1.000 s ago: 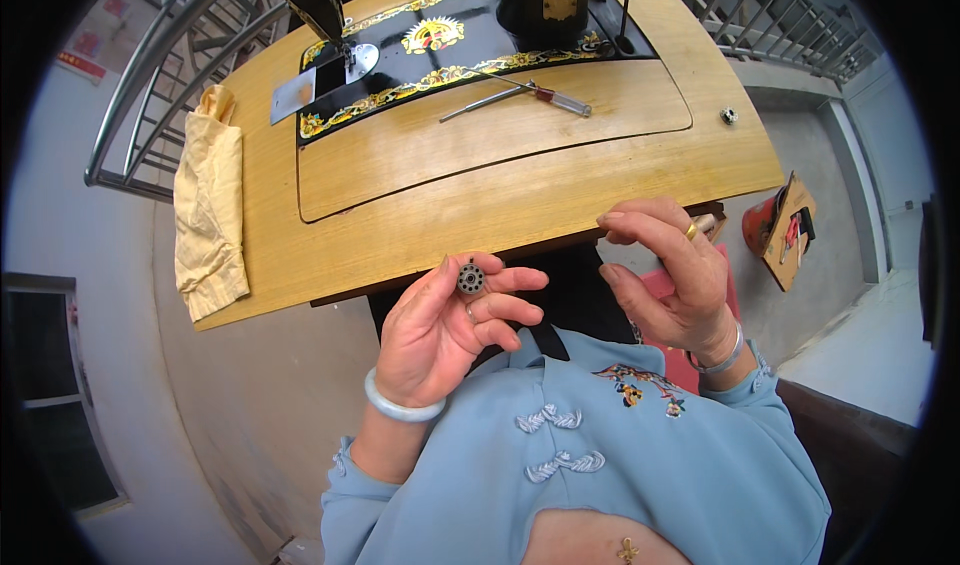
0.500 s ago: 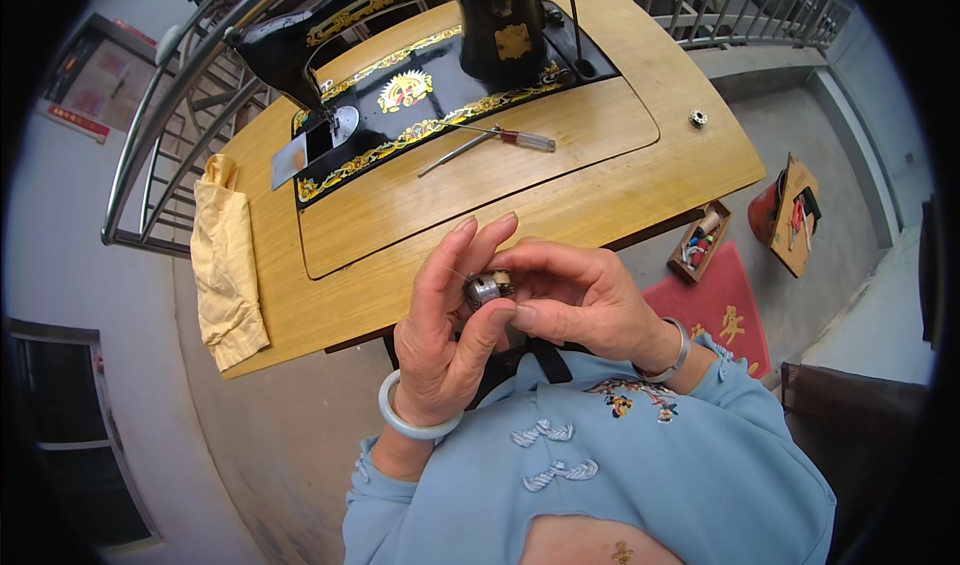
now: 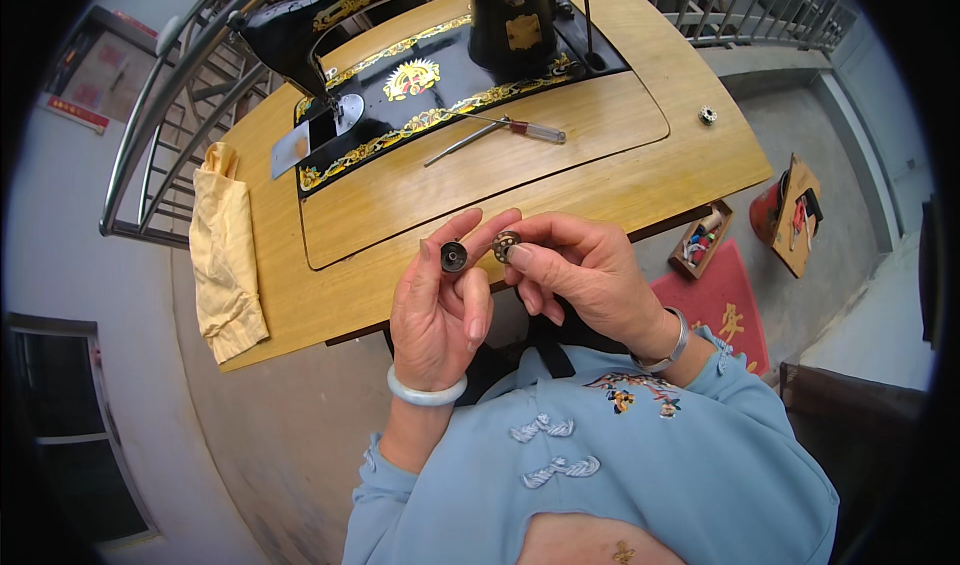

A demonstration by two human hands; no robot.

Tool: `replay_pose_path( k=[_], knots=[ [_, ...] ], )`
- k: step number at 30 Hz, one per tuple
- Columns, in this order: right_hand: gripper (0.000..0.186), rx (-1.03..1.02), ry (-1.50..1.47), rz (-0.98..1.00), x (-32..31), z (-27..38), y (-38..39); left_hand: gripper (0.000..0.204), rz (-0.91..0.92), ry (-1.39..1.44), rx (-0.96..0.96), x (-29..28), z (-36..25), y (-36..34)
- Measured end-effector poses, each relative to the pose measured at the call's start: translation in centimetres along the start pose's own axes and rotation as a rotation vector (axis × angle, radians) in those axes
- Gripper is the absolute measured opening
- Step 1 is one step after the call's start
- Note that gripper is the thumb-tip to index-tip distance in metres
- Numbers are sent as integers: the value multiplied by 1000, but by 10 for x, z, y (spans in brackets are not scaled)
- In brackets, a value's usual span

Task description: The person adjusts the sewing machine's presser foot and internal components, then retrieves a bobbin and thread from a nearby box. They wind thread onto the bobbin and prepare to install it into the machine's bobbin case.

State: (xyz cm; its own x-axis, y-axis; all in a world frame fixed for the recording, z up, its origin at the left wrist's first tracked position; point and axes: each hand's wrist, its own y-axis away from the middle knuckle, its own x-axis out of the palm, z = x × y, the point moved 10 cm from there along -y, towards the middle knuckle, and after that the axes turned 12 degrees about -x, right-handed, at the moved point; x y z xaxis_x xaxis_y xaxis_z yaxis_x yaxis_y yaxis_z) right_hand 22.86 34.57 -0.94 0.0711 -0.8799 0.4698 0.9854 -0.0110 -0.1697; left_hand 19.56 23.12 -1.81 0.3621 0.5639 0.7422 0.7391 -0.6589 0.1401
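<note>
Between the fingers of my left hand point(image 3: 437, 305) sits a round metal bobbin case point(image 3: 454, 256), its hollow side showing. My right hand point(image 3: 580, 273) pinches a small metal bobbin point(image 3: 505, 246) with holes in its disc, held just right of the case and apart from it. Both hands are in front of the wooden table's near edge. Beyond them stands a black sewing machine point(image 3: 508, 25) with gold decoration, its slide plate point(image 3: 291, 152) pulled out to the left of the needle.
A screwdriver point(image 3: 537, 130) and a thin metal rod point(image 3: 463, 146) lie on the wooden table point(image 3: 590, 180). Another bobbin point(image 3: 708, 116) rests at the right. Yellow cloth point(image 3: 225, 255) drapes over the left edge. A box of thread spools point(image 3: 701, 240) and a red seat point(image 3: 722, 300) are at the lower right.
The bobbin, earlier at the bobbin case's mouth, is now apart from it in my right hand. My left hand has turned the case so its hollow side shows.
</note>
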Motion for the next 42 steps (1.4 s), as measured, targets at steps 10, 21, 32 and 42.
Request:
replay_pose_path(
  k=[10,21,32,42],
  knots=[
    [26,-35,-307,-20,-20,25,-2,54,23,240,-81,-8,3,1],
    [26,-159,-206,-142,-82,61,4,46,-163,-58,225,-52,-68,22],
    [25,-249,202,-109,-77,67,7,33,-96,-133,249,-47,-108,32],
    [27,-390,472,-50,-54,71,9,39,34,-644,-20,62,1,-36]
  ],
)
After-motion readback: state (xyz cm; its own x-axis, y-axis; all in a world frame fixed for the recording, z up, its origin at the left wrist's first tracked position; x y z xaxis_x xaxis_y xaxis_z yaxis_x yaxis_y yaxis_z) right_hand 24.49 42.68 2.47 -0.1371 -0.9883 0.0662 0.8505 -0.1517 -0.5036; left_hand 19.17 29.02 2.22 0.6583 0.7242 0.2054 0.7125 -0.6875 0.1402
